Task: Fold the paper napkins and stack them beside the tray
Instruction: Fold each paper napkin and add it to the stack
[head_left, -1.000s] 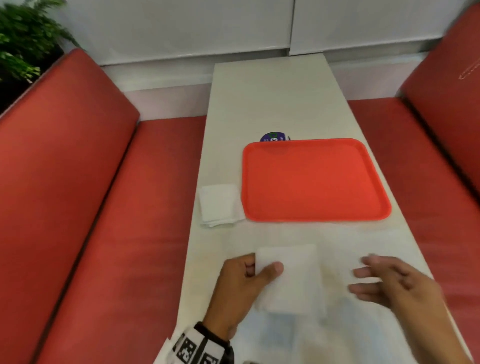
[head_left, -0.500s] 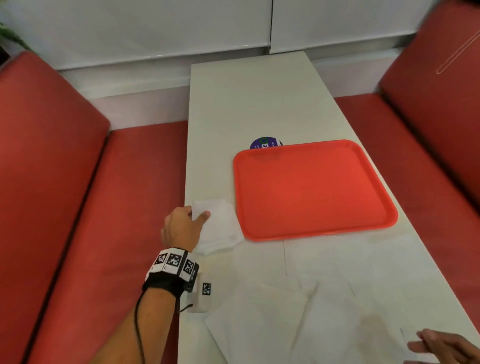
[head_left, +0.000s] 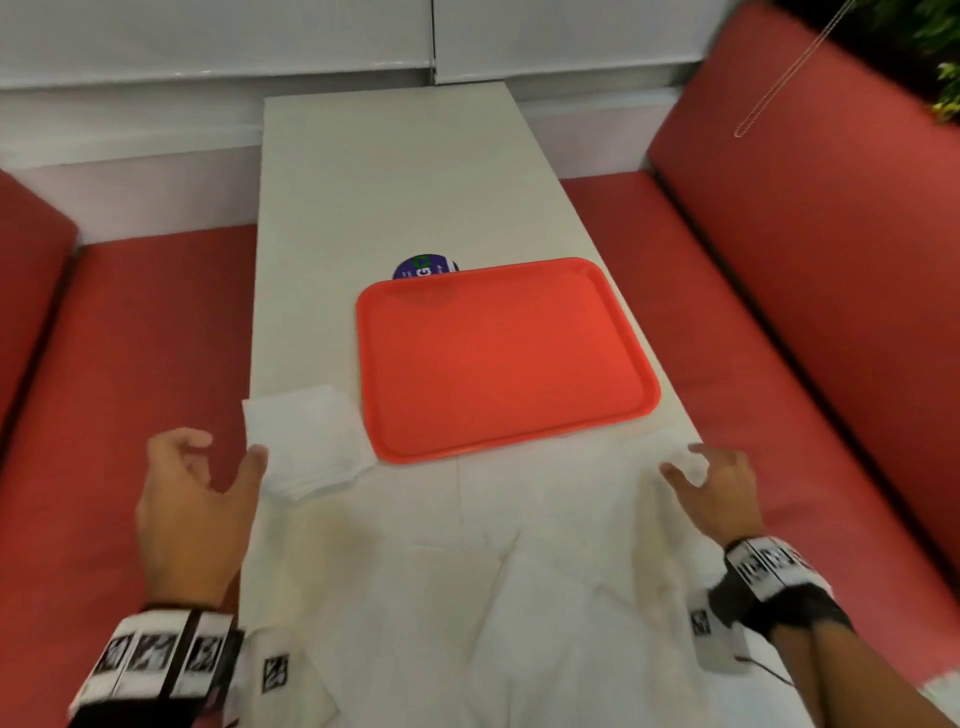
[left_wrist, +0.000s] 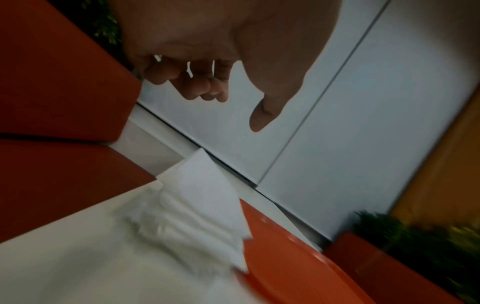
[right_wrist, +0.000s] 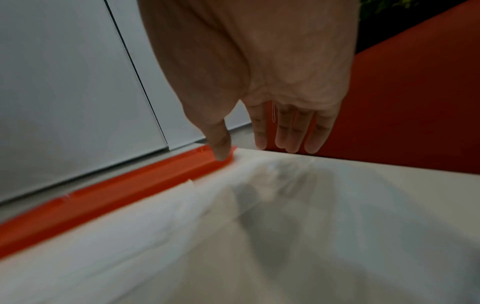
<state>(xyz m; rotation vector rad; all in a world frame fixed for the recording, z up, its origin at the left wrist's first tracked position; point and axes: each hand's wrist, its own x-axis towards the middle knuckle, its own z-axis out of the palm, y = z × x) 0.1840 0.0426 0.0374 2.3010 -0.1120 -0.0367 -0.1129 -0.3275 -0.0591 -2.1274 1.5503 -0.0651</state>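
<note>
A stack of folded white napkins (head_left: 306, 441) lies on the table against the left side of the red tray (head_left: 504, 358). My left hand (head_left: 226, 460) hovers just left of the stack with its fingers loosely curled, holding nothing; its thumb is close to the stack's near corner. The left wrist view shows the same hand (left_wrist: 231, 102) above the stack (left_wrist: 202, 205). Unfolded napkins (head_left: 519, 597) cover the near part of the table. My right hand (head_left: 685, 462) is spread over their far right corner, near the tray's near right corner. In the right wrist view its fingers (right_wrist: 285, 142) are straight above the napkin (right_wrist: 259, 226).
The white table (head_left: 389, 182) runs away from me between red bench seats (head_left: 130, 338) on both sides. A round purple sticker (head_left: 423, 266) peeks out behind the tray. A plant (head_left: 935, 52) is at the far right, above the bench back.
My left hand carried the folded napkin onto the stack beside the tray, let go and drew back. My right hand moved forward to the unfolded napkin's far right corner.
</note>
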